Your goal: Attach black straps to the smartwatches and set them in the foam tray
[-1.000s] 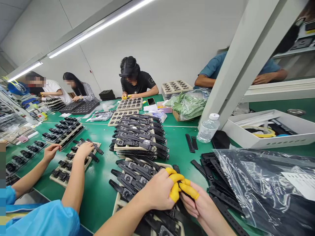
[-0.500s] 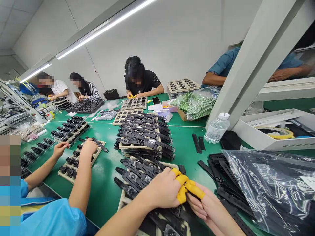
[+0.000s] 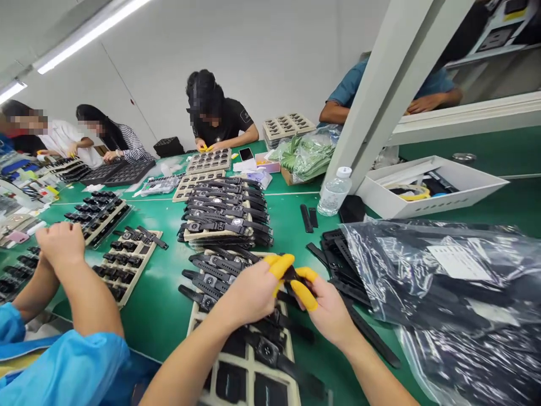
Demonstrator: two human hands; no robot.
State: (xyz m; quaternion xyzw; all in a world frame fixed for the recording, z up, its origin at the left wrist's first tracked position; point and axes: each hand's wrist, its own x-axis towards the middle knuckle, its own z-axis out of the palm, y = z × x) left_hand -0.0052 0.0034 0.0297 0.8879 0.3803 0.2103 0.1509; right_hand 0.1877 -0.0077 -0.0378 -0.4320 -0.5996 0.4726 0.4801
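My left hand [image 3: 256, 290], with yellow finger cots on its fingertips, pinches a small black watch part [image 3: 289, 274] from the left. From the other side my right hand [image 3: 329, 310], also in yellow cots, grips the same part. Fingers cover most of it, so I cannot tell whether it is a watch body or a strap. Directly beneath both hands lies a beige tray [image 3: 252, 366] of smartwatches with black straps; a smartwatch [image 3: 267, 351] shows its round back sensor. To the right are loose black watch straps [image 3: 374, 334].
Beyond the tray rises a stack of watch trays [image 3: 224, 217]. At right lie clear plastic bags [image 3: 422, 270], a water bottle [image 3: 336, 192] and a white box [image 3: 435, 189]. A slanted post [image 3: 386, 84] stands behind. On my left, a co-worker's hands [image 3: 63, 245] are near another watch tray [image 3: 143, 256].
My view has swung right and slightly down. My hands have drawn a little apart, exposing the black part between the fingertips. The left co-worker's hands have moved away from their tray and come together.
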